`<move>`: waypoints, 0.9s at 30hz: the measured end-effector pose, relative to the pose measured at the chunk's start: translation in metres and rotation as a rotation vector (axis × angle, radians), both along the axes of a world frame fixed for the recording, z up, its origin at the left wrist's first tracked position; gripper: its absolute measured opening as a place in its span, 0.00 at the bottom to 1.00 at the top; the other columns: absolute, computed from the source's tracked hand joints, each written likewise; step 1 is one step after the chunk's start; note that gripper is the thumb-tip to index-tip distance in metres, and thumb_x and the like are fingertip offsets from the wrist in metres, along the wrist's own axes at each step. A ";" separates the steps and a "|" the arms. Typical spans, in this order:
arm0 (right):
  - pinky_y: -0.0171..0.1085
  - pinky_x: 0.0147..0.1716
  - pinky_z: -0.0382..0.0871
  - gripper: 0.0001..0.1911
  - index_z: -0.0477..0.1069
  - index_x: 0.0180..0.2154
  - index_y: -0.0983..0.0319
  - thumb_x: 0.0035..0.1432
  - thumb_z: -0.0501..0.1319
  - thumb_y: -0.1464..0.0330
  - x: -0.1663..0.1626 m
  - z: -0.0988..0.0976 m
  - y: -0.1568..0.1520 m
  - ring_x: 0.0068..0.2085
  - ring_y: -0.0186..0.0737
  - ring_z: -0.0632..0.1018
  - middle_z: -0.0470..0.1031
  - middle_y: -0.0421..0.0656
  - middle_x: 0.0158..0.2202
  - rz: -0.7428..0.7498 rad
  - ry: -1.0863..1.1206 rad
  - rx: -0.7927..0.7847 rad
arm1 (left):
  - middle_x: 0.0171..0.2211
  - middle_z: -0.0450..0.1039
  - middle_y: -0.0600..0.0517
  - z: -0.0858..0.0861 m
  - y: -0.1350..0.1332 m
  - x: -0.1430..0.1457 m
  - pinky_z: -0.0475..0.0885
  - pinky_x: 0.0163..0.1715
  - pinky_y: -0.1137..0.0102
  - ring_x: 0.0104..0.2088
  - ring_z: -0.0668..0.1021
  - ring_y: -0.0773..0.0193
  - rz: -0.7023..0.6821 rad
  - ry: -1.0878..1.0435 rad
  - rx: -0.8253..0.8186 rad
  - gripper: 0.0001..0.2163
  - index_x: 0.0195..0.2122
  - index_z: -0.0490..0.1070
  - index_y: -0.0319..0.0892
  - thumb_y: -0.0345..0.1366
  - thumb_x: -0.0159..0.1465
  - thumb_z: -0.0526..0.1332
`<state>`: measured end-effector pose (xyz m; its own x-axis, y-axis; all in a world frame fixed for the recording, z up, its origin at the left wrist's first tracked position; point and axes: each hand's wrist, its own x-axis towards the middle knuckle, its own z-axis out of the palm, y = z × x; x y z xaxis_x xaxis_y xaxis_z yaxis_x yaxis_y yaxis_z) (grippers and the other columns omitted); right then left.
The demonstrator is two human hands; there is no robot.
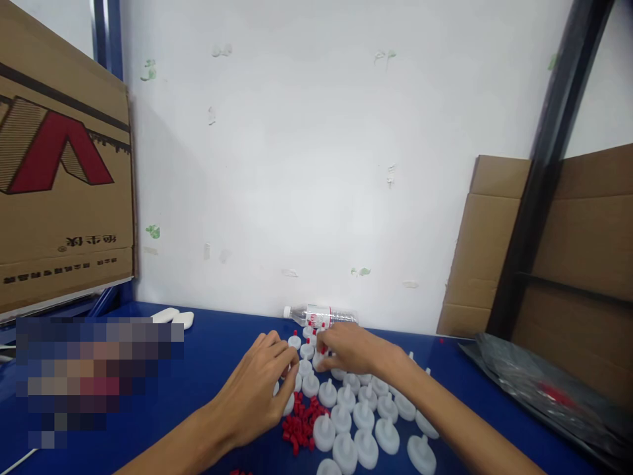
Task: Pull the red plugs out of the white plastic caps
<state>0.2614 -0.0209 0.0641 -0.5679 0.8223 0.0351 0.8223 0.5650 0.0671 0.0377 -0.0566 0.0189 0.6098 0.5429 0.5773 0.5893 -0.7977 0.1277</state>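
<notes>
Many white nozzle caps [364, 417], round with a narrow spout, stand on the blue table. A pile of small red tips [302, 422] lies among them. Several caps at the back, such as one white cap with a red tip [295, 340], have red on their spouts. My left hand [260, 386] is curled at the left side of the group, its fingers bent inward; what they hold, if anything, is hidden. Farther back, my right hand [349, 348] has thumb and fingers closed around a red-tipped white cap [319, 360], which it partly covers.
A clear plastic bottle [319, 316] lies against the wall behind the caps. Two white objects [182, 320] rest at the back left, beside a blurred patch. A large cardboard box [64, 231] stands left. Grey plastic bags [544, 389] and cardboard [489, 244] are at right.
</notes>
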 end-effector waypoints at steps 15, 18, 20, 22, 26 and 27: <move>0.38 0.38 0.67 0.07 0.76 0.44 0.61 0.63 0.64 0.69 -0.025 0.034 -0.044 0.39 0.42 0.77 0.77 0.44 0.40 0.220 0.144 0.080 | 0.31 0.69 0.51 0.000 0.001 0.000 0.63 0.38 0.60 0.34 0.70 0.56 0.111 -0.039 0.009 0.09 0.35 0.65 0.43 0.37 0.72 0.52; 0.38 0.36 0.67 0.10 0.75 0.45 0.61 0.64 0.66 0.64 -0.024 0.036 -0.042 0.38 0.42 0.77 0.77 0.43 0.40 0.214 0.151 0.095 | 0.32 0.69 0.50 -0.003 0.004 -0.001 0.63 0.38 0.60 0.35 0.70 0.55 0.102 -0.041 -0.051 0.11 0.35 0.66 0.43 0.36 0.74 0.48; 0.38 0.35 0.67 0.14 0.74 0.46 0.60 0.63 0.67 0.59 -0.022 0.037 -0.041 0.39 0.42 0.77 0.77 0.43 0.42 0.213 0.155 0.100 | 0.32 0.69 0.51 -0.005 0.006 -0.001 0.63 0.38 0.61 0.34 0.70 0.57 0.079 -0.056 -0.112 0.15 0.34 0.65 0.44 0.37 0.75 0.45; 0.38 0.34 0.67 0.18 0.73 0.47 0.60 0.62 0.66 0.55 -0.022 0.037 -0.040 0.39 0.42 0.78 0.77 0.44 0.44 0.223 0.179 0.108 | 0.32 0.69 0.51 -0.006 0.009 0.000 0.63 0.37 0.62 0.33 0.70 0.57 0.085 -0.106 -0.149 0.17 0.33 0.64 0.44 0.38 0.76 0.43; 0.39 0.37 0.68 0.18 0.72 0.50 0.60 0.62 0.68 0.58 -0.023 0.035 -0.040 0.39 0.42 0.78 0.79 0.44 0.43 0.244 0.211 0.127 | 0.30 0.67 0.52 -0.007 0.009 0.000 0.63 0.35 0.62 0.32 0.69 0.57 0.125 -0.176 -0.145 0.17 0.33 0.63 0.44 0.39 0.76 0.41; 0.39 0.37 0.68 0.18 0.73 0.50 0.60 0.62 0.68 0.59 -0.023 0.035 -0.040 0.38 0.41 0.78 0.80 0.43 0.42 0.245 0.206 0.131 | 0.30 0.67 0.52 -0.007 0.009 -0.001 0.62 0.35 0.62 0.32 0.69 0.57 0.124 -0.182 -0.148 0.17 0.33 0.63 0.44 0.40 0.76 0.42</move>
<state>0.2386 -0.0610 0.0994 -0.7183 0.6431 0.2655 0.6668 0.7452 -0.0010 0.0371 -0.0479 0.0120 0.4269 0.6937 0.5801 0.6377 -0.6858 0.3508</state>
